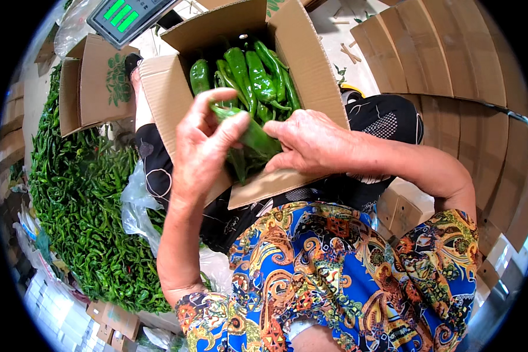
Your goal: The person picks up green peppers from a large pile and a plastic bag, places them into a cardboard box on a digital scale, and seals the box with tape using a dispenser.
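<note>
An open cardboard box (306, 57) stands between my knees, with long glossy green peppers (260, 79) lying lengthwise in it. Over its near end, my left hand (209, 138) grips a green pepper (257, 138), slightly blurred, between thumb and fingers. My right hand (312, 141) has its thumb and forefinger around the other end of that pepper. Just beneath my hands, more peppers show partly at the near side of the box. The near flap (273, 187) is folded outward below my right wrist.
To the left spreads a large heap of green peppers (101, 220), with clear plastic sheeting (141, 207) along its edge. A scale with a lit green display (123, 17) and another open carton (99, 83) stand at upper left. Stacked cardboard boxes (435, 53) line the right.
</note>
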